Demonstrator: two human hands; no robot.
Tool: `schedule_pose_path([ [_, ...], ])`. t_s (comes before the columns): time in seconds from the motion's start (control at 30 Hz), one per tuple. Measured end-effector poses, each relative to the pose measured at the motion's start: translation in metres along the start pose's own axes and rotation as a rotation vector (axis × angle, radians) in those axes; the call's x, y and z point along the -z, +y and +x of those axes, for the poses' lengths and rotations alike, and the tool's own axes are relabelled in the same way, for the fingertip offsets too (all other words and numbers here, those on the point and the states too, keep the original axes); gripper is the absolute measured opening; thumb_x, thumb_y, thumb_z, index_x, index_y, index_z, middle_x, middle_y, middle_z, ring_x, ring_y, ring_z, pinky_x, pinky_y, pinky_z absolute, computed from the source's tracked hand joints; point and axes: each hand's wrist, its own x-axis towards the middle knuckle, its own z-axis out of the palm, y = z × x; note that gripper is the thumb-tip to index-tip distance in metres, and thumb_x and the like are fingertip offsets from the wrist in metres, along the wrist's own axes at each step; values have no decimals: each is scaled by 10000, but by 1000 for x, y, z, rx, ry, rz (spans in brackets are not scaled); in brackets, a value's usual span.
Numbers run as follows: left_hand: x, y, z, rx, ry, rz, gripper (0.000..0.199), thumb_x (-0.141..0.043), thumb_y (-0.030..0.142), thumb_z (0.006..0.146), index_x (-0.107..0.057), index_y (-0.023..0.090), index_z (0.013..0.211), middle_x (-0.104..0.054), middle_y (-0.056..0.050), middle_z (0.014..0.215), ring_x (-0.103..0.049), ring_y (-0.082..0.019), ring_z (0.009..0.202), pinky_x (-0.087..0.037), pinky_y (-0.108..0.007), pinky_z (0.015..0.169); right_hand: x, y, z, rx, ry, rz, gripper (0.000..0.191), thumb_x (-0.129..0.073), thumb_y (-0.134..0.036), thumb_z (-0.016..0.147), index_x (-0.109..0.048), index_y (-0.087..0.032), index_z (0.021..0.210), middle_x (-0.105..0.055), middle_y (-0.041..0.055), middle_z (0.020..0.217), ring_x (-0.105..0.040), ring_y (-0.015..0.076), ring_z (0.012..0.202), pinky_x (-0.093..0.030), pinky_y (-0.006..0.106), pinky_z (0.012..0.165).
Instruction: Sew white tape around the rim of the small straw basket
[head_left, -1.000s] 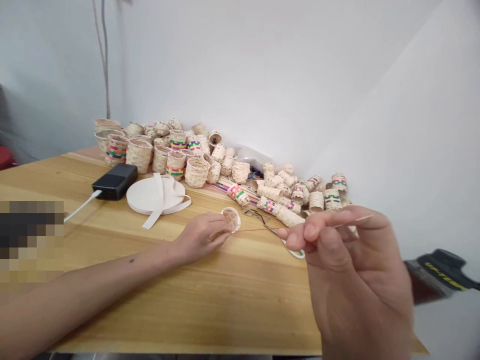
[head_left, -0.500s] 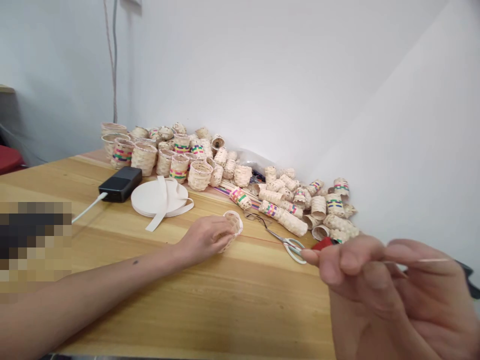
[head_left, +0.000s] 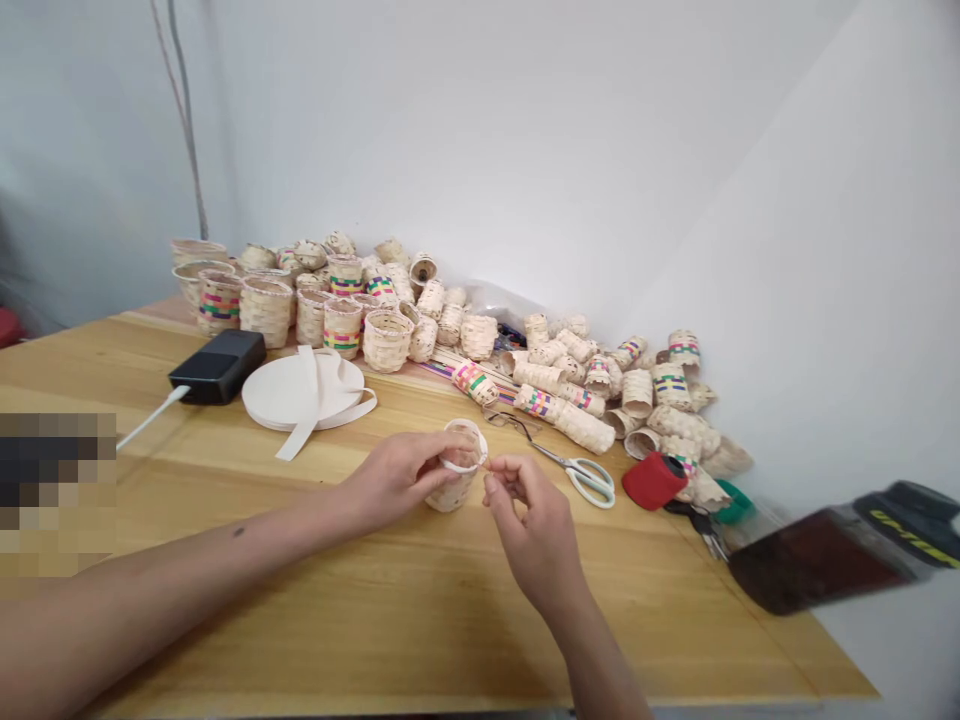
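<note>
A small woven basket (head_left: 451, 492) with a white band round its rim stands on the wooden table. My left hand (head_left: 401, 475) grips its rim from the left, fingers reaching over the opening and thumb outside. At the rim's right side, my right hand (head_left: 529, 510) is pinched; what lies between its fingertips is too small to make out. White-handled scissors (head_left: 589, 482) lie open to the right of the basket, beside a pair of glasses (head_left: 510, 420).
A flat roll of white tape (head_left: 262, 392) and a black power bank (head_left: 217, 367) lie left. Many woven baskets (head_left: 388, 342) line the wall. At the right are a red spool (head_left: 654, 481), a green item (head_left: 735, 502) and a dark bottle (head_left: 817, 560).
My right hand has moved from close to the camera, at the right, down and left to the basket's rim. The view has shifted slightly. My left hand still grips the basket.
</note>
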Motion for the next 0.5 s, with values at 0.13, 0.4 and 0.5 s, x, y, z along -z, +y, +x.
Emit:
schedule_pose_path([
  [0.13,-1,-1,-2,13,-12,32,345,-542,194,887,-548,212,1231,-696,3,858,-617,-133,692,-453,-211,649,-8,8,7,106,-65,-117,123,-478,-161,908,-587,-199,950,-648,30,887,-614,156,802,-459,260,711],
  [0.4,11,-4,-1,-75,96,121,366,-582,304,897,-531,190,1241,-642,21,708,-510,-101,529,-410,-209,553,-7,10,13,125,-104,-227,138,-472,-156,926,-600,-204,931,-656,28,880,-620,165,806,-445,255,681],
  [0.5,23,-3,4,-222,158,108,96,-572,221,911,-638,168,956,-694,-31,856,-606,-121,697,-451,-228,660,-5,10,14,96,-113,-216,129,-479,-152,926,-599,-199,935,-657,36,885,-615,169,819,-450,258,708],
])
